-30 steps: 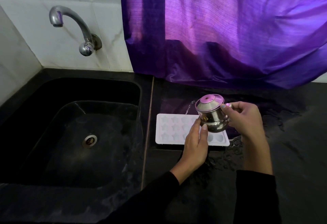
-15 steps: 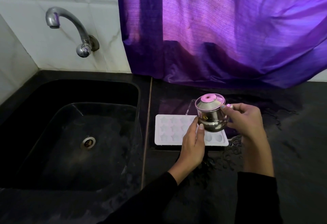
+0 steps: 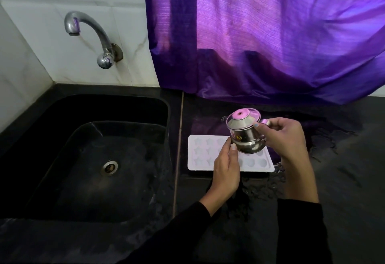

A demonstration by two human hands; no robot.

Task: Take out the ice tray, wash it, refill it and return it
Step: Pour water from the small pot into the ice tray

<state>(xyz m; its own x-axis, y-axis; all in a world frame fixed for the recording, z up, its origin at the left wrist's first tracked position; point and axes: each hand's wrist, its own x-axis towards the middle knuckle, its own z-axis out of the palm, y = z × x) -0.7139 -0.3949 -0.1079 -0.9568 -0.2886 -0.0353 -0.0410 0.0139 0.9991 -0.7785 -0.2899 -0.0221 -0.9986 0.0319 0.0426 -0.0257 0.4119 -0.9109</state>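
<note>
The white ice tray (image 3: 208, 153) lies flat on the wet black surface (image 3: 333, 180), just beside the sink (image 3: 62, 138). The right hand (image 3: 285, 136) grips a small steel pot (image 3: 244, 133) over the tray. The left hand (image 3: 227, 167), fingers loosely curled, touches the pot.

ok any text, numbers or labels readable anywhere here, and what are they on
"3": on a small round yellow-and-red sticker on the side of the steel kettle.
Anything else on that sticker is too small to read.
No text shows on the ice tray, tap or curtain.
</note>
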